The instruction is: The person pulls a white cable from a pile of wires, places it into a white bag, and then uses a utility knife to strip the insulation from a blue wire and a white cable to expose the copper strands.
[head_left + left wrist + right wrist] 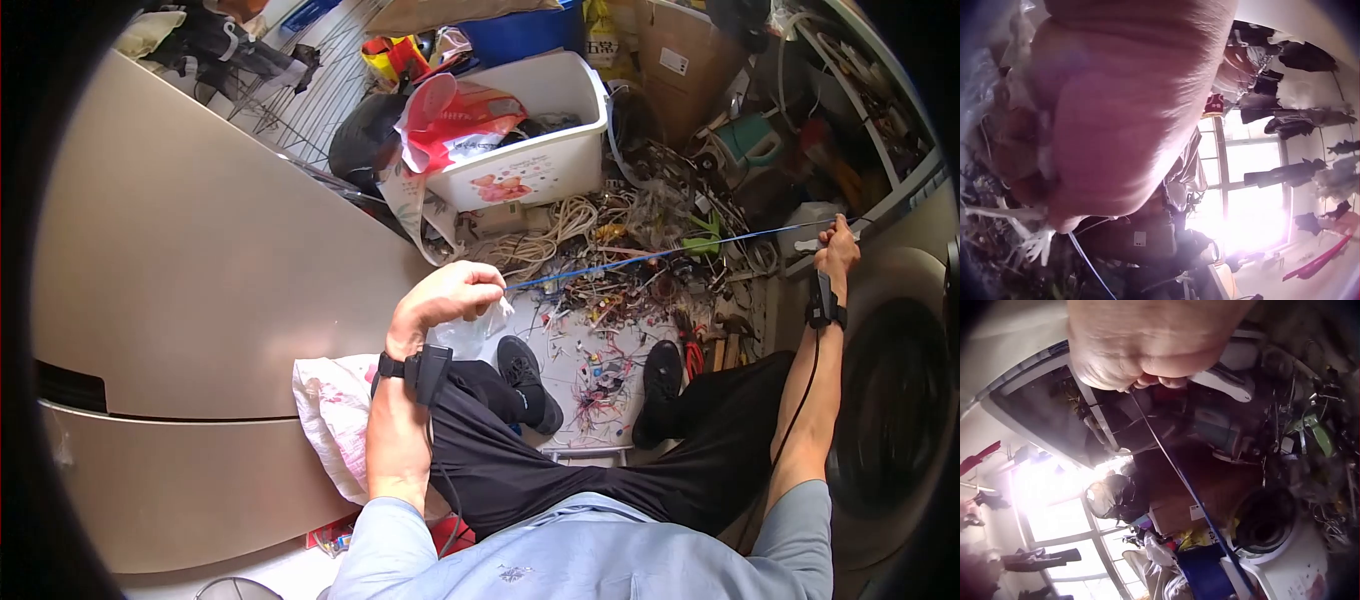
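A thin blue cable [640, 258] runs taut between the two hands across the head view. The left hand [455, 295] pinches one end with curled fingers, and a frayed white bundle [506, 306] hangs below its fingertips. In the left wrist view the left hand [1122, 112] covers most of its grip, with the white strands [1038, 244] beside it. Far to the right, the right hand [838, 250] grips the other end. The right wrist view shows the cable [1194, 497] leaving under the curled right hand [1154, 344]; a white-handled tool [1229, 384] shows beside that hand.
Loose wires and scraps [600, 385] litter the floor between the shoes. A white bin [520, 175] with a red bag stands ahead. A large metallic panel [200, 260] fills the left side, a round-doored machine [895, 390] the right. Cardboard [685, 70] stands behind.
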Available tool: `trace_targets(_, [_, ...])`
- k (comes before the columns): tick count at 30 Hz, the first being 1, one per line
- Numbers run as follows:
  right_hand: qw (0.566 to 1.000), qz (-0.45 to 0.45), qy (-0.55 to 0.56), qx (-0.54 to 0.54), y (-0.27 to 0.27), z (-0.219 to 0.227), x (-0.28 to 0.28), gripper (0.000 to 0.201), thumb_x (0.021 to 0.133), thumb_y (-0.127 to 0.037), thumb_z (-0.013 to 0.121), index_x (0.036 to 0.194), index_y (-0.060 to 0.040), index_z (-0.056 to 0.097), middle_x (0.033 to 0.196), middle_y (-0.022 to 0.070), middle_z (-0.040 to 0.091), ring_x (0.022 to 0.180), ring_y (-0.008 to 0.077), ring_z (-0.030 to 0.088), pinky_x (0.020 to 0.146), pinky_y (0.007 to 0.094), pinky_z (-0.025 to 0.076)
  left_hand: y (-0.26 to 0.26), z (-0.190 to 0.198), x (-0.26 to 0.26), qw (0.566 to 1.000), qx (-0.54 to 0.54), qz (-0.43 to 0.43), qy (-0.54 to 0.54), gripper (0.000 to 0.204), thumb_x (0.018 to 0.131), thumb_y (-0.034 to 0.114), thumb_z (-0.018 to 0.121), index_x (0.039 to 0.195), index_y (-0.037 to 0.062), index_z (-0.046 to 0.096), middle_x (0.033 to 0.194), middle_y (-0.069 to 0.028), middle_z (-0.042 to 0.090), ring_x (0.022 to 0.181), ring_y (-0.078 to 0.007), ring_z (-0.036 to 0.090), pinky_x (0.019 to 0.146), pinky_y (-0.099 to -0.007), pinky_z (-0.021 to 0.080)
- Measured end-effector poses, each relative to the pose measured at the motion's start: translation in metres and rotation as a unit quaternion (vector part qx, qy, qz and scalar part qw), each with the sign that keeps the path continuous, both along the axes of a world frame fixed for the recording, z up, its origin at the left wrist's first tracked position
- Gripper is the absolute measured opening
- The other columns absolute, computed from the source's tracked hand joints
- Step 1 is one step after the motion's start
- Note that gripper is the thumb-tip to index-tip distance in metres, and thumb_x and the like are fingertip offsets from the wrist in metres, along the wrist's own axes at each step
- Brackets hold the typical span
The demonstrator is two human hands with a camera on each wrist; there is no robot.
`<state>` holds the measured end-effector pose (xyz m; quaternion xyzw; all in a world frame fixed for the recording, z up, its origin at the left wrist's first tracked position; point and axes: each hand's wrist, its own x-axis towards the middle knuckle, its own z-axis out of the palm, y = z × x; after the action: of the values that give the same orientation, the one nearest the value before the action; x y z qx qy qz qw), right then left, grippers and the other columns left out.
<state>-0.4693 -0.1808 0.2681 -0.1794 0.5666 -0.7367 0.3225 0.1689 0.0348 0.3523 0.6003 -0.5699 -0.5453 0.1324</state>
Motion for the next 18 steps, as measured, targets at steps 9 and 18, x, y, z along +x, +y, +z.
trace_targets(9, [0.86, 0.502, 0.071, 0.057, 0.069, 0.071, 0.166, 0.045, 0.102, -0.044, 0.063, 0.11, -0.0008, 0.074, 0.084, -0.0019, 0.064, 0.061, 0.0061, 0.047, 0.055, 0.0236, 0.038, -0.034, -0.021, -0.073, 0.847, 0.043, 0.171, 0.501, 0.024, 0.109, 0.024, 0.049, 0.103, 0.0043, 0.06, 0.067, -0.0013, 0.053, 0.049, -0.01, 0.042, 0.046, -0.0266, 0.036])
trace_targets(18, [0.756, 0.653, 0.029, 0.028, 0.121, 0.089, 0.275, 0.034, 0.103, -0.035, 0.064, 0.097, -0.0023, 0.072, 0.08, -0.0037, 0.064, 0.063, 0.0039, 0.049, 0.054, 0.0223, 0.038, -0.046, -0.001, -0.148, 0.819, 0.123, 0.152, 0.54, 0.027, 0.111, 0.024, 0.042, 0.111, 0.0025, 0.059, 0.071, -0.0017, 0.055, 0.049, -0.0071, 0.043, 0.042, -0.0205, 0.033])
